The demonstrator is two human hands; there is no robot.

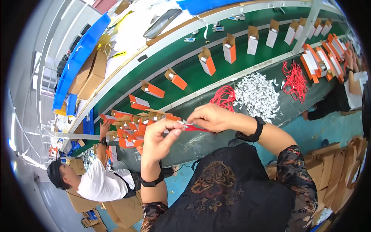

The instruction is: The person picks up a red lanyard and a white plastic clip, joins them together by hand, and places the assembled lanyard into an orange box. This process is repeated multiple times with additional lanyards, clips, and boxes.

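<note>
My left hand pinches a small white clip-like piece between thumb and fingertips. Close beside it, my right hand has its fingers closed at a red cord, which runs from the white piece under that hand. Just beyond my right hand lies a bundle of red cords on the dark table. Next to it is a large heap of small white pieces. Several open orange-and-white boxes stand packed together past my left hand.
A green conveyor carries a row of open boxes behind a pale rail. Another red cord bundle lies farther right. One co-worker reaches among boxes at the left; another person's arm is at the right. Flattened cartons stand behind on the right.
</note>
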